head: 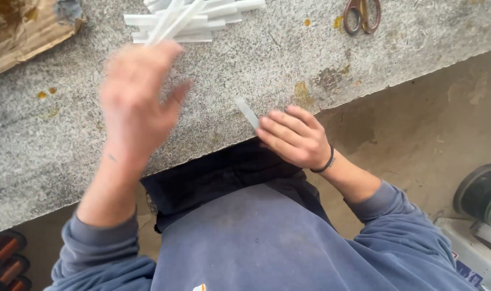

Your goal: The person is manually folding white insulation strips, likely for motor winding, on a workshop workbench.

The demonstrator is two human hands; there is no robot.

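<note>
My left hand is raised over the stone bench and blurred by motion; it grips a few long white sticks that point up and to the right. Beyond them lies a pile of similar white sticks on the grey stone bench. My right hand rests at the near edge of the bench with its fingers curled around one short white stick, whose end pokes out to the upper left. A dark band circles that wrist.
Rusty scissors lie at the far right of the bench. A torn cardboard piece sits at the far left. A dark round wheel stands on the floor at right, and orange-black objects at lower left.
</note>
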